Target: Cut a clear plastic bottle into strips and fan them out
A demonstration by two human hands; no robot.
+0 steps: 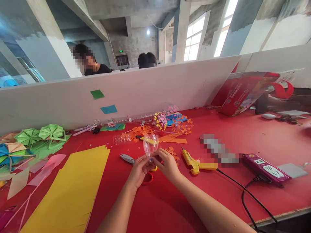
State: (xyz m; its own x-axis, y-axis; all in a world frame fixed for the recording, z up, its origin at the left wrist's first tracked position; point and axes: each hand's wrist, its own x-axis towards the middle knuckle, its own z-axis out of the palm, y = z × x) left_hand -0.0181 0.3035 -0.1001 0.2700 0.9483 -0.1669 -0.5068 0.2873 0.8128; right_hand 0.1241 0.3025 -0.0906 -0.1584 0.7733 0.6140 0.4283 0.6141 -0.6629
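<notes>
My left hand (pixel 140 169) and my right hand (pixel 167 164) meet over the red table (pixel 170 200), both pinched on the narrow neck end of a clear cut plastic bottle piece (pixel 150 144) that stands upright like a cup. Scissors with orange-red handles (pixel 136 163) lie on the table right under my hands, blades pointing left. A yellow glue gun (pixel 193 161) lies just right of my right hand.
A large yellow paper sheet (pixel 73 191) lies at front left, with green folded paper fans (pixel 40 134) and pink scraps beyond. Orange paper stars (pixel 181 124) and clear bottle parts sit near the white partition (pixel 145 87). A purple power strip (pixel 266 169) with black cords lies right. Two people sit behind the partition.
</notes>
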